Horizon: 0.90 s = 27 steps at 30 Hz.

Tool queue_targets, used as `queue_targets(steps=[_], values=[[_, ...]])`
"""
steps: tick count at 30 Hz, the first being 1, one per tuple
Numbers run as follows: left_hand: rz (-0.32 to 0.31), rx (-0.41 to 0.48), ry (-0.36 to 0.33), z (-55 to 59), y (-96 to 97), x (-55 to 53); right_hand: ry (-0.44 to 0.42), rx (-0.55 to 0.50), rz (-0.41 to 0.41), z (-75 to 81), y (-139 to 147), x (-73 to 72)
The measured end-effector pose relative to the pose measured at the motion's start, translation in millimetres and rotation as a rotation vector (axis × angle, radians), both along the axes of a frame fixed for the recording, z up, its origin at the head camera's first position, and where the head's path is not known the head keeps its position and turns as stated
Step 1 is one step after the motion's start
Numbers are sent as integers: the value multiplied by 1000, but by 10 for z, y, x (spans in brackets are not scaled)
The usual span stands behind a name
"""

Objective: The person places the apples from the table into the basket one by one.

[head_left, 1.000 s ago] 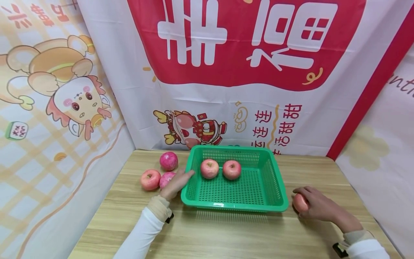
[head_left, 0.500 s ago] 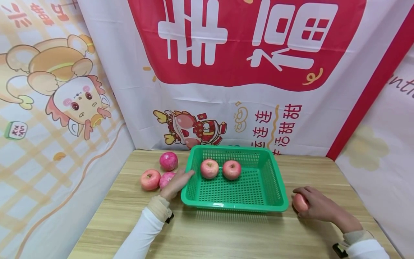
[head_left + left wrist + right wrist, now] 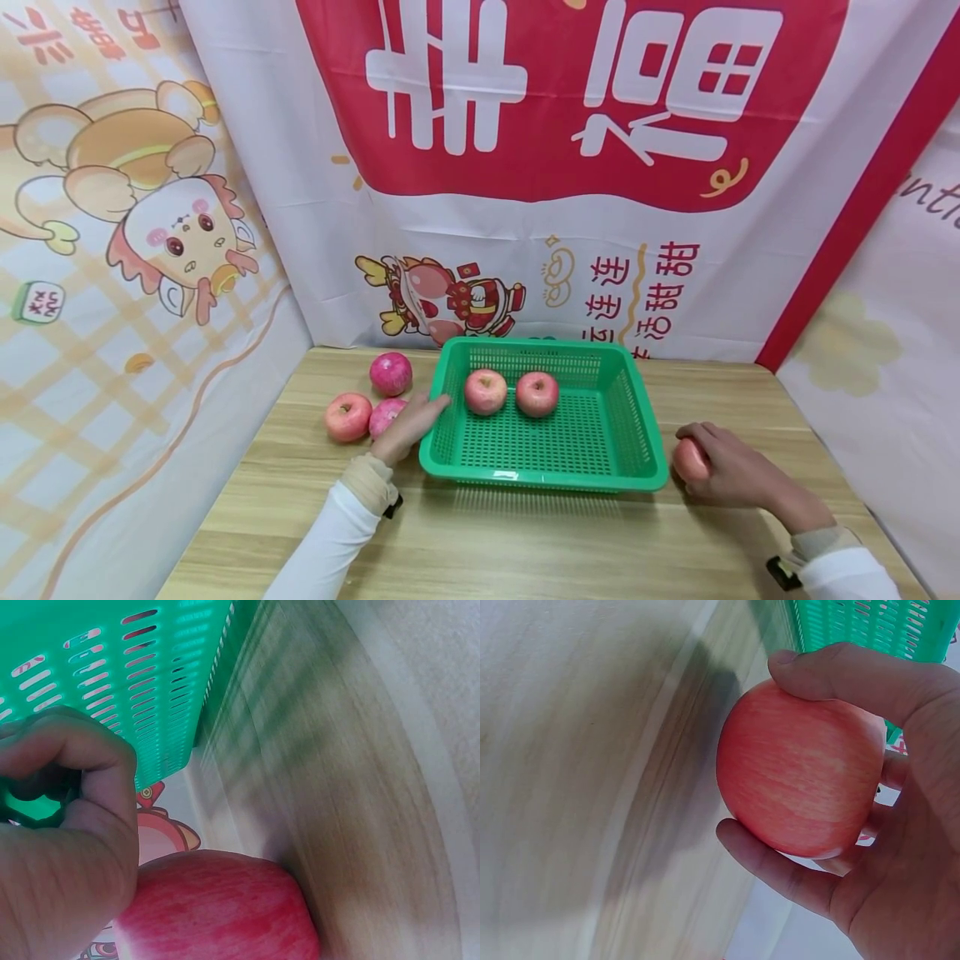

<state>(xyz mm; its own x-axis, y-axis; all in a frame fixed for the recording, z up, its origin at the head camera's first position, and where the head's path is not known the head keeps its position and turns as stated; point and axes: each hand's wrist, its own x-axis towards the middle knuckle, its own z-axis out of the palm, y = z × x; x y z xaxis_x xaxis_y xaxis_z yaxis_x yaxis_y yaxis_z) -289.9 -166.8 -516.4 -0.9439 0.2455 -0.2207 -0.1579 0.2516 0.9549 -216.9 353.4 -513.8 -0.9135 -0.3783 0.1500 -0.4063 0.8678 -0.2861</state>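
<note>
My left hand [image 3: 408,425] grips the left rim of a green plastic basket [image 3: 540,482], its fingers curled over the edge in the left wrist view. Two red apples [image 3: 486,392] sit side by side in the basket, toward its back left. To the right of the basket, my right hand [image 3: 727,471] holds another red apple [image 3: 799,769] between thumb and fingers. Its shadow falls on the wood beside it; whether it touches the table I cannot tell. Close by my left hand lies a deep pink round fruit [image 3: 221,911], partly hidden in the head view.
Left of the basket, a second deep pink fruit [image 3: 391,373] and a light red apple [image 3: 348,417] rest on the wooden table [image 3: 525,550]. Printed cloth [image 3: 525,225] hangs behind the table and along both sides.
My right hand has shifted slightly up and left with the apple, closer to the basket. The left hand, the basket and the other fruit stay in place.
</note>
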Motion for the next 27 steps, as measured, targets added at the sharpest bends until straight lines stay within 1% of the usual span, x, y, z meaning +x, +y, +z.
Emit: queue_targets(steps=[3, 7, 9, 12, 16, 19, 23, 27], values=[[2, 2, 1, -6, 2, -1, 22, 4, 4, 22, -24, -15], [3, 0, 0, -4, 6, -1, -19, 6, -4, 67, -48, -48], [8, -5, -4, 2, 7, 0, -23, 4, 0, 93, -57, -68], [17, -18, -8, 9, 3, 0, -2, 3, 14, 134, -74, -98], [27, -33, -22, 14, 0, -1, -10, 5, 8, 209, -123, -125], [34, -41, -32, 13, 2, -5, 4, 6, 11, 268, -161, -154], [32, -48, -33, 15, 6, -4, 34, 12, 25, 349, -203, -202], [29, -67, -29, 25, 7, 3, 43, 18, 29, 436, -250, -246]])
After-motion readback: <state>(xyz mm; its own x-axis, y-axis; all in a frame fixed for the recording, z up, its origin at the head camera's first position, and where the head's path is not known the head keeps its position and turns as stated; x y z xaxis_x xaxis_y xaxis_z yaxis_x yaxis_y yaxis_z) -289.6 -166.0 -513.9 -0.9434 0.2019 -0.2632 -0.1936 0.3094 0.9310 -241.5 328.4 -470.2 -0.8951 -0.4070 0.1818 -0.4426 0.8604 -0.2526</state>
